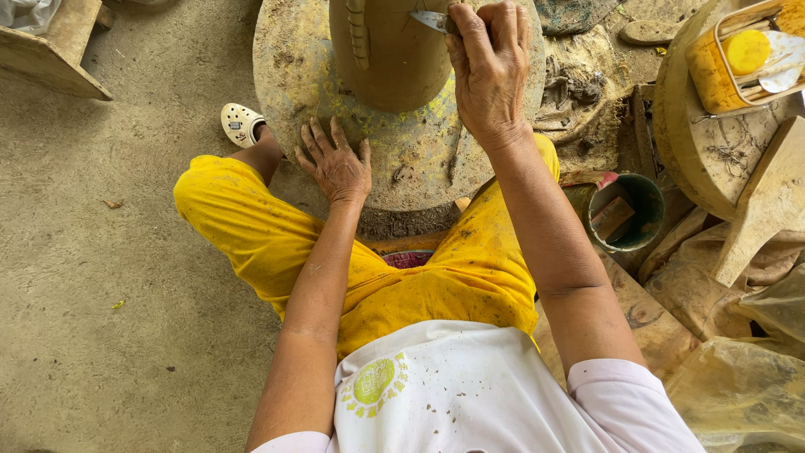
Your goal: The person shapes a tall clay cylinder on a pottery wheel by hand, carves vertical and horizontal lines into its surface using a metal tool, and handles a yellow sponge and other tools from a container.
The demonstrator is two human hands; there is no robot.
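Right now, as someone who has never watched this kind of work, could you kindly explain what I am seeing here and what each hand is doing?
This is one picture from a camera worn on the person's head, looking down at their lap and bare hands. They sit on the ground in yellow trousers before a round, mud-stained turntable. On it stands a brown clay pot, cut off by the top edge. The left hand lies flat on the turntable's rim, fingers spread and holding nothing. The right hand grips a small metal blade, its tip against the pot's wall. To the right sit a green bucket and a yellow tub of tools.
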